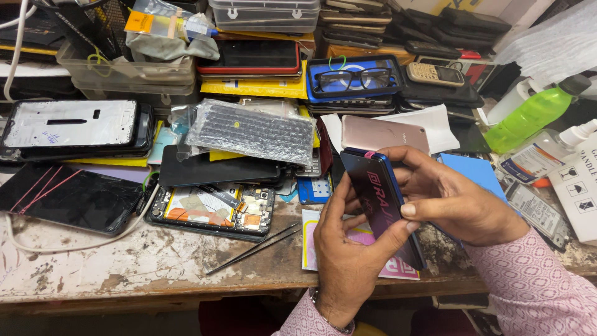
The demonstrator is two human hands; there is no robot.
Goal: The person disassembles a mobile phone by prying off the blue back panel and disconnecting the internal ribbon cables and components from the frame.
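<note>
Fingers (407,210) of right hand (454,202) and left hand (348,249) grasp blue phone (382,208), tilted above desk (124,261) edge. Risk: slip; phone drops onto tweezers (255,244).

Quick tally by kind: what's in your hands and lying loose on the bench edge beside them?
Blue phone, held by left hand and right hand: 1
Black tweezers: 1
Opened phone showing its insides: 1
Cracked black screen: 1
Total: 4
</note>
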